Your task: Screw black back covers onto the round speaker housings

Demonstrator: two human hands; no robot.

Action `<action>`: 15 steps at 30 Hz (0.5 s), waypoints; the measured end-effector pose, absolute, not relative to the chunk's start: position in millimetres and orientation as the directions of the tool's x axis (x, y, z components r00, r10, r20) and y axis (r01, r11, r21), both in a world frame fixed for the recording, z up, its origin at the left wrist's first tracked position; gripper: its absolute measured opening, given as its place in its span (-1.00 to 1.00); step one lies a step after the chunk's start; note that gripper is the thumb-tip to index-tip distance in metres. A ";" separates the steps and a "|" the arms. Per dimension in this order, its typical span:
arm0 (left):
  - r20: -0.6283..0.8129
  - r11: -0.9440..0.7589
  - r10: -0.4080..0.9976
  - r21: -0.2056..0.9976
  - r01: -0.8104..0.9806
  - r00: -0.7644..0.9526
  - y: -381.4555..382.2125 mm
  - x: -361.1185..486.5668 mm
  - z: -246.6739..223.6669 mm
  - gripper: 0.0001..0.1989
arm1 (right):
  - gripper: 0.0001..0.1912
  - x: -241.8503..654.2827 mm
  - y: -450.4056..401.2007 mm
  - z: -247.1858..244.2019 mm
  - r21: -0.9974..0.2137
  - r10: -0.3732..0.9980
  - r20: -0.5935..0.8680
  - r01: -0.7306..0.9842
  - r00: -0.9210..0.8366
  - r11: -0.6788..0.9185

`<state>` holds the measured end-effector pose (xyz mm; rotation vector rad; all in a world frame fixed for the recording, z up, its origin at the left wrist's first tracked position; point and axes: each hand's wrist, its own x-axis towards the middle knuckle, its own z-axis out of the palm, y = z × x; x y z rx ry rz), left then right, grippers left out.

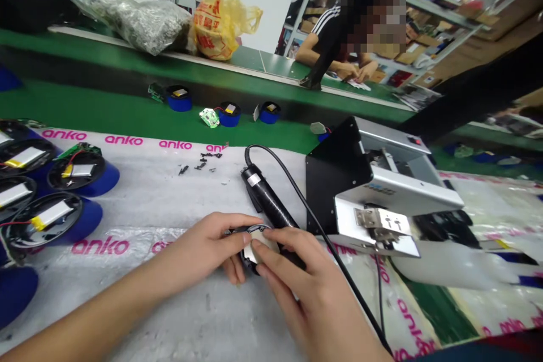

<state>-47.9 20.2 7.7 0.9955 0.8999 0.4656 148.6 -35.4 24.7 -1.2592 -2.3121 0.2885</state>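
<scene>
Both hands are on a small round black housing (249, 264) with a flat, pale plate (253, 250) set in it. My left hand (218, 246) grips its left side, thumb on the rim and fingers curled beneath. From the right, my right hand (303, 271) holds the same part, its fingertips pressed on the pale plate. Much of the housing is hidden by my fingers. Just behind it lies a black cylindrical electric screwdriver (271, 198), its cable (297, 186) looping to the right.
Blue round housings (108, 179) with batteries and circuit boards crowd the left. More blue units (229, 119) sit on the green belt (127, 110). Small black bits (202, 163) lie on the foam sheet (139, 164). A screw feeder machine (382, 181) stands right. Across, a person (326, 39) works.
</scene>
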 end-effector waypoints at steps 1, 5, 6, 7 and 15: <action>-0.437 0.483 0.713 0.873 0.067 0.549 18.7 -47.4 8.5 -0.59 | -0.70 148.4 -35.4 23.3 -0.409 0.834 0.336 0.730 -0.437 0.548; -0.432 0.468 0.690 0.878 0.096 0.581 15.9 -50.0 9.7 -0.51 | -0.78 146.2 -34.0 20.6 -0.420 0.843 0.381 0.742 -0.379 0.523; -0.430 0.468 0.681 0.878 0.100 0.592 15.8 -50.9 9.3 -0.48 | -0.81 145.5 -33.9 20.9 -0.433 0.847 0.384 0.739 -0.366 0.516; -0.432 0.470 0.677 0.877 0.101 0.596 16.0 -51.4 8.7 -0.46 | -0.83 144.8 -33.8 21.2 -0.455 0.854 0.383 0.733 -0.351 0.506; -0.444 0.474 0.733 0.877 0.081 0.515 15.9 -43.7 8.5 -0.49 | -0.85 138.7 -29.9 21.6 -0.633 0.930 0.266 0.682 -0.252 0.366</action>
